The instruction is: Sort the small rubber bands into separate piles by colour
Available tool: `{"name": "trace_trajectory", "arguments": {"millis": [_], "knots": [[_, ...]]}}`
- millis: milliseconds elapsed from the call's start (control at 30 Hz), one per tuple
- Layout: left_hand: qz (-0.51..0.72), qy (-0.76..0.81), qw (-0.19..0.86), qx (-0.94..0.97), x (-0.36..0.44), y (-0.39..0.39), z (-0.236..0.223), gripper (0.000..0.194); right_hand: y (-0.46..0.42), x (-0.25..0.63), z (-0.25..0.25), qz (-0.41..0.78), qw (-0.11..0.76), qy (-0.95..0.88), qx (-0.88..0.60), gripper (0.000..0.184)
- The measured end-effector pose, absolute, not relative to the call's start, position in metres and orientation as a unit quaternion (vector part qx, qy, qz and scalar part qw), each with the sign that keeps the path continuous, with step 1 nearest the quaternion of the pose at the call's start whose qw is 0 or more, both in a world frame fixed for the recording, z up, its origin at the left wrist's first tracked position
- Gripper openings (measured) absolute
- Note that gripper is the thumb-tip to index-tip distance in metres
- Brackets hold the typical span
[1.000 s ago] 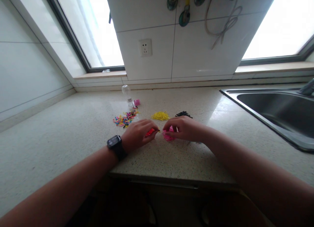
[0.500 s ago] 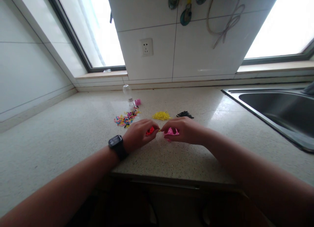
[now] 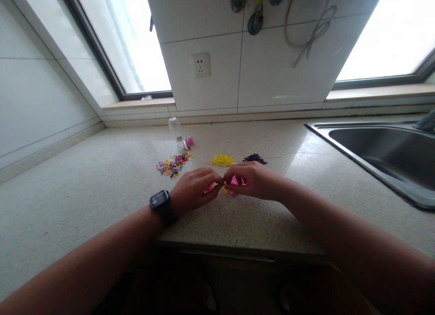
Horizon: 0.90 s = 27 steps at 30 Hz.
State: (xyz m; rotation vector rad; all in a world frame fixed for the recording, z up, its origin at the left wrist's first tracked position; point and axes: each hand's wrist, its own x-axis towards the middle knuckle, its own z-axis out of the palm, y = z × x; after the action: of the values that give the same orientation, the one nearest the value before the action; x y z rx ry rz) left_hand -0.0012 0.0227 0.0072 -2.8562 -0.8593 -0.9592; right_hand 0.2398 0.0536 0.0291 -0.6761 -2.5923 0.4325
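My left hand and my right hand meet at the fingertips just above the counter, both closed in a pinch. A small yellow rubber band shows below the joined fingertips; the fingers hide much of it. Red rubber bands peek out behind my left hand. Through the fingers of my right hand, a pile of pink rubber bands is partly visible. Beyond the hands lie a yellow rubber band pile and a black one. A mixed-colour pile spreads to the left.
Behind the mixed pile are a clear plastic bottle and a pink lid. A steel sink is set into the speckled counter at the right. The tiled wall with a socket closes off the back.
My fingertips have come closer together, closing the small gap where the yellow band stretched between them. My left hand has shifted slightly right. The piles stay as they were.
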Motion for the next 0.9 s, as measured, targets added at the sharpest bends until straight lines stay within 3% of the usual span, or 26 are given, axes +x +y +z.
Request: {"name": "trace_trajectory", "arguments": {"millis": [500, 700, 800, 900], "knots": [[-0.314, -0.293, 0.001, -0.903, -0.002, 0.021, 0.008, 0.011, 0.057, 0.244, 0.03, 0.119, 0.256, -0.929, -0.241, 0.016], [-0.267, -0.328, 0.015, -0.906, -0.012, 0.033, 0.006, 0.012, 0.074, 0.262, 0.03, 0.092, 0.285, -0.898, -0.321, 0.017], [-0.276, -0.401, 0.012, -0.873, -0.033, 0.051, 0.004, 0.01, 0.087, 0.274, 0.028, 0.071, 0.262, -0.882, -0.385, 0.019], [-0.311, -0.443, 0.071, -0.838, -0.059, 0.069, 0.005, 0.009, 0.1, 0.284, 0.022, 0.054, 0.227, -0.861, -0.453, 0.019]]}}
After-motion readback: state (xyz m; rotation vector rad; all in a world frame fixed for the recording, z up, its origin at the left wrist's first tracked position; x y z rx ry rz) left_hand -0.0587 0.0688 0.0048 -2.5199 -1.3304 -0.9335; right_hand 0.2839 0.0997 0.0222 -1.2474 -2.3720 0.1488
